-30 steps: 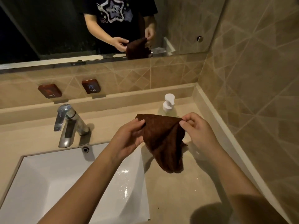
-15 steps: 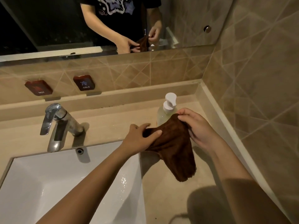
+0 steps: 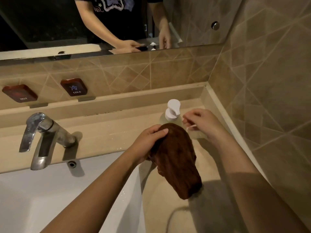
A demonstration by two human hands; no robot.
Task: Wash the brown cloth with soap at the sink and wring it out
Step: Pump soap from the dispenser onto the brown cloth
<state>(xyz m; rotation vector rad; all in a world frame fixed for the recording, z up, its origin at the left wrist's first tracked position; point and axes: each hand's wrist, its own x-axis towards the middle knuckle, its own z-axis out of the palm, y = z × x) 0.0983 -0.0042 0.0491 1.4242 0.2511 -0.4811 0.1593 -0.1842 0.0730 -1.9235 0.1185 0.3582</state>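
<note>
The brown cloth hangs bunched from my left hand, which grips its top. It dangles over the beige counter just right of the white sink. Right behind the cloth stands a clear soap bottle with a white pump. My right hand is off the cloth and sits beside the pump at the bottle's right side, fingers loosely curled with nothing visibly in them. The cloth hides the lower part of the bottle.
A chrome faucet stands at the sink's back edge, with no water running. Red HOT and COLD plates sit on the tiled backsplash under a mirror. A tiled wall closes the right side.
My right hand has let go of the cloth and moved back to the soap bottle. My left hand has gathered the cloth's top and now holds it alone.
</note>
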